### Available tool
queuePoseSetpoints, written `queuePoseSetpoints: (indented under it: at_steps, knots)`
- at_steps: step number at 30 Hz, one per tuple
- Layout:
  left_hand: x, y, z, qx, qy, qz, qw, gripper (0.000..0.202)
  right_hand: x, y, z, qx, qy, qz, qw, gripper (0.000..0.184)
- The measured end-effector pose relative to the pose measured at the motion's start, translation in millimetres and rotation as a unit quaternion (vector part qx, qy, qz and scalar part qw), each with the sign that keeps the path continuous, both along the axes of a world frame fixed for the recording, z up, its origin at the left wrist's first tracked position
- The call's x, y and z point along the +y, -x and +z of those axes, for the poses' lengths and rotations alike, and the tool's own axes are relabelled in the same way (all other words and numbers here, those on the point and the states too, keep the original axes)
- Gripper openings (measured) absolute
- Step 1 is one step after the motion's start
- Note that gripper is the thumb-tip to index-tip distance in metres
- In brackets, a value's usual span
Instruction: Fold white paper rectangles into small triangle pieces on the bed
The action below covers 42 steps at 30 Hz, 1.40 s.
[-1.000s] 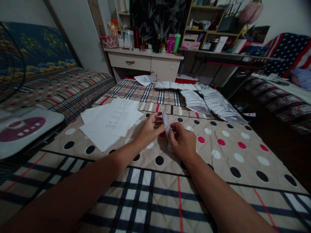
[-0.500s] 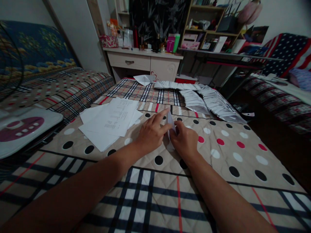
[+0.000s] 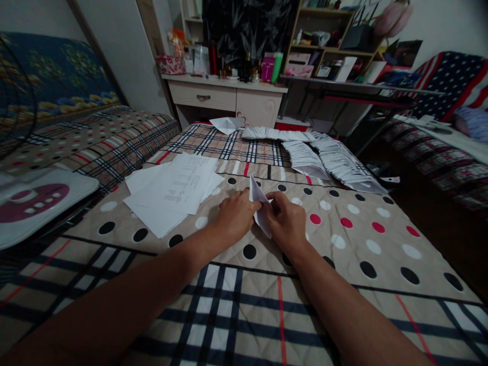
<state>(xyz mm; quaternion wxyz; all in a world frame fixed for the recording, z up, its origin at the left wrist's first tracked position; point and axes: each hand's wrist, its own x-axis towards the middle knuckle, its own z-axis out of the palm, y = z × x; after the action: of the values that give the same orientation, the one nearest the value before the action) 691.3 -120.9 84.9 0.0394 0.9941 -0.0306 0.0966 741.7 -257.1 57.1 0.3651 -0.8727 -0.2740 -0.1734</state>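
A small folded piece of white paper (image 3: 260,203) stands tilted between my two hands, its pointed tip up. My left hand (image 3: 237,213) pinches its left side with thumb and fingers. From the right, my right hand (image 3: 286,218) grips the other side, fingers curled behind it. Part of the paper is hidden by my fingers. To the left of my hands lies a loose stack of white sheets (image 3: 179,188), the top one bearing printed text. Long rows of folded white papers (image 3: 339,162), packed closely together, lie at the far right of the bedspread.
The patterned bedspread (image 3: 229,315) lies beneath everything. A single folded white paper (image 3: 227,125) rests at its far edge. A white and purple plastic object (image 3: 49,198) stands at the left. Beyond are a white dresser (image 3: 206,96) and a shelf unit (image 3: 324,30).
The folded paper has tilted left and opened slightly toward me. My left fingers, stretched along it before, have curled into a pinch. My right hand has shifted slightly left.
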Motion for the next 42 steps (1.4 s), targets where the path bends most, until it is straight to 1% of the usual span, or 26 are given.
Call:
queuePoseSetpoints:
  at_steps: [3,7,8,9,10,12,14,16,19,20,21,23,24,25,27,29,30,32,34,35,36,39,42]
  knots:
    - [2.9,-1.7,-0.2,0.010,0.001,-0.040,0.999,0.030,-1.3,-2.4,0.4,0.025,-0.016,-0.003,1.000,0.016]
    - [11.9,-5.0,-3.5,-0.012,0.021,-0.088,0.996,0.027,-8.3,-15.3,2.2,0.072,-0.005,-0.060,0.996,0.010]
    - [14.9,-6.3,-4.8,-0.022,0.037,-0.100,0.994,0.027,-10.5,-19.6,1.9,0.099,-0.023,-0.062,0.993,0.009]
    - [18.0,-7.9,-6.2,-0.033,0.060,-0.110,0.992,0.027,-12.4,-23.9,1.3,0.138,-0.057,-0.052,0.987,0.008]
    - [20.9,-9.6,-7.7,-0.043,0.088,-0.121,0.988,0.026,-14.0,-27.8,0.3,0.182,-0.100,-0.034,0.978,0.006]
    - [25.5,-13.3,-10.2,-0.057,0.155,-0.140,0.976,0.017,-15.7,-33.4,-1.7,0.265,-0.184,0.013,0.946,0.006]
    - [27.8,-16.6,-11.8,-0.069,0.225,-0.153,0.960,0.009,-15.6,-35.1,-2.8,0.321,-0.235,0.049,0.916,0.010]
    - [28.2,-18.9,-12.2,-0.073,0.281,-0.151,0.945,0.005,-14.6,-33.5,-2.3,0.347,-0.264,0.070,0.897,0.013]
    - [28.0,-20.4,-11.9,-0.045,0.351,-0.115,0.928,0.004,-13.5,-28.7,0.0,0.351,-0.311,0.085,0.879,0.020]
    - [28.1,-20.6,-12.1,-0.022,0.390,-0.097,0.915,0.004,-13.4,-27.2,0.6,0.345,-0.333,0.093,0.873,0.023]
    - [28.5,-20.8,-12.5,0.004,0.435,-0.079,0.897,0.006,-13.4,-25.9,1.0,0.337,-0.356,0.104,0.865,0.025]
    - [29.6,-21.3,-13.8,0.045,0.521,-0.051,0.851,0.013,-13.4,-24.2,1.1,0.319,-0.390,0.129,0.854,0.027]
    - [30.3,-21.6,-14.6,0.055,0.554,-0.045,0.829,0.017,-13.1,-23.7,1.0,0.315,-0.393,0.141,0.852,0.028]
    - [30.8,-21.8,-15.4,0.058,0.577,-0.042,0.814,0.021,-12.7,-23.4,0.9,0.316,-0.388,0.149,0.853,0.028]
    - [31.2,-22.0,-16.7,0.054,0.595,-0.044,0.801,0.025,-11.6,-23.4,0.6,0.324,-0.367,0.152,0.859,0.026]
    - [30.4,-21.9,-17.7,0.054,0.590,-0.047,0.804,0.027,-10.6,-24.0,0.6,0.333,-0.351,0.146,0.863,0.023]
    - [29.6,-21.8,-18.2,0.049,0.575,-0.046,0.815,0.028,-10.4,-24.5,0.5,0.335,-0.347,0.141,0.865,0.025]
    - [27.6,-21.5,-19.1,0.019,0.516,-0.041,0.856,0.030,-10.8,-25.8,0.2,0.334,-0.343,0.133,0.868,0.028]
    - [25.6,-21.1,-20.0,-0.044,0.437,-0.034,0.898,0.031,-11.9,-27.1,-0.6,0.335,-0.334,0.125,0.872,0.025]
    - [24.8,-20.8,-20.5,-0.080,0.399,-0.035,0.913,0.030,-12.5,-27.8,-1.3,0.337,-0.329,0.121,0.874,0.024]
    - [24.2,-20.4,-20.9,-0.114,0.368,-0.039,0.922,0.029,-13.0,-28.4,-2.1,0.340,-0.324,0.119,0.875,0.023]
    - [22.3,-19.0,-22.5,-0.179,0.321,-0.060,0.928,0.025,-13.1,-30.0,-4.8,0.340,-0.310,0.119,0.880,0.025]
    - [19.0,-17.1,-24.6,-0.191,0.304,-0.092,0.929,0.025,-10.7,-30.1,-6.5,0.308,-0.289,0.114,0.899,0.022]
